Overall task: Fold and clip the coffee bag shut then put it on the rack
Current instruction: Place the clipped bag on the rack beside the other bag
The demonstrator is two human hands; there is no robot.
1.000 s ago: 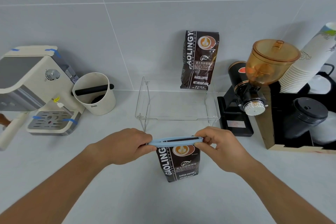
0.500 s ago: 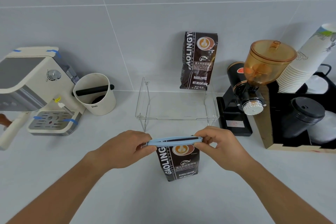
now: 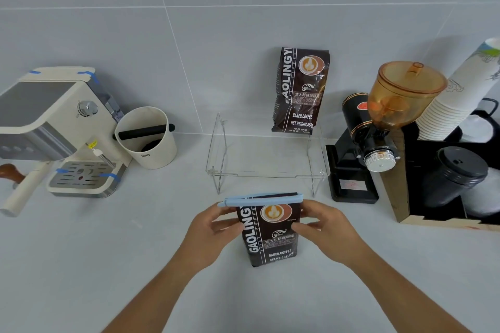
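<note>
Now brown coffee bag (image 3: 270, 235) upright btwn hands, blue clip (image 3: 259, 199) across top.

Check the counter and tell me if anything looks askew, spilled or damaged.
Nothing is spilled or damaged. The blue clip runs the width of the near coffee bag, sticking out past its left edge. The second bag on the rack leans slightly.

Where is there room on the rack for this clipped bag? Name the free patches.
The clear rack is bare across its left and middle, left of the second coffee bag standing at its back right. The counter is open left of the hands. Right is crowded: grinder, paper cups.
</note>
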